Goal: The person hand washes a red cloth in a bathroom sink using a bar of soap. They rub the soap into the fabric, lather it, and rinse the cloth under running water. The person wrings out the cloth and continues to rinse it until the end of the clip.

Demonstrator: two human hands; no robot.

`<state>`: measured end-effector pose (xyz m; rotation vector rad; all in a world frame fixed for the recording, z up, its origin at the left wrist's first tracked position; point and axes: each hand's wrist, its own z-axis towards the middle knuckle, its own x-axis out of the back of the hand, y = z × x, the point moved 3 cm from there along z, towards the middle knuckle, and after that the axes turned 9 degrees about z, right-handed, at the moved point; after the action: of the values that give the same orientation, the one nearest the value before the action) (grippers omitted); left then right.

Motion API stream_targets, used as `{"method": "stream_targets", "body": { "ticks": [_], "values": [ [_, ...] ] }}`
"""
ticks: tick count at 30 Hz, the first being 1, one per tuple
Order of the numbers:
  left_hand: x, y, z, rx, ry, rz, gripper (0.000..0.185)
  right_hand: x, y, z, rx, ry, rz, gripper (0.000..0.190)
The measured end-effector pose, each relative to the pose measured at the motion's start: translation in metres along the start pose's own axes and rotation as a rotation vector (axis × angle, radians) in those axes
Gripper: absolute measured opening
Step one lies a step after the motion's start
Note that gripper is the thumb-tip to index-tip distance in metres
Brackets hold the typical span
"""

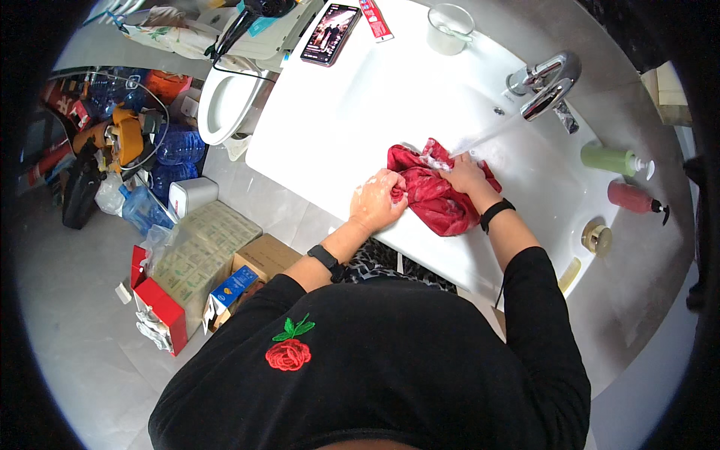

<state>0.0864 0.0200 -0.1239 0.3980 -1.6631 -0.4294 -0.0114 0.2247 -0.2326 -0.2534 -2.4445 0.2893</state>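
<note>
A wet red cloth [444,202] with white suds lies bunched at the near side of the white washbasin [371,101]. My left hand [378,198], soapy and closed, grips a bunched part of it at its left end. On the cloth's upper right part rests my right hand [466,175]; its fingertips are partly hidden in the folds and suds, so whether they grip cannot be told. Water runs from the chrome faucet [548,90] onto the cloth beside my right hand.
A smartphone [331,35], a red tube [376,21] and a clear cup [450,31] stand or lie at the basin's far side. Green [607,160] and pink [633,197] pump bottles are at right. A toilet [228,107], boxes [264,256] and water jugs [180,146] are at left.
</note>
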Motion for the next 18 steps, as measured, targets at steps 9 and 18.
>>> {"method": "stream_targets", "body": {
  "ticks": [9,18],
  "values": [
    [-0.0028,-0.0009,0.0012,0.033,-0.055,0.015,0.019,-0.0036,0.0027,0.0092,0.018,0.040,-0.030,0.087],
    [-0.0038,-0.0011,0.0035,-0.003,-0.008,-0.010,0.015,-0.0019,0.0057,0.0045,0.044,0.054,0.095,0.088]
  ]
}}
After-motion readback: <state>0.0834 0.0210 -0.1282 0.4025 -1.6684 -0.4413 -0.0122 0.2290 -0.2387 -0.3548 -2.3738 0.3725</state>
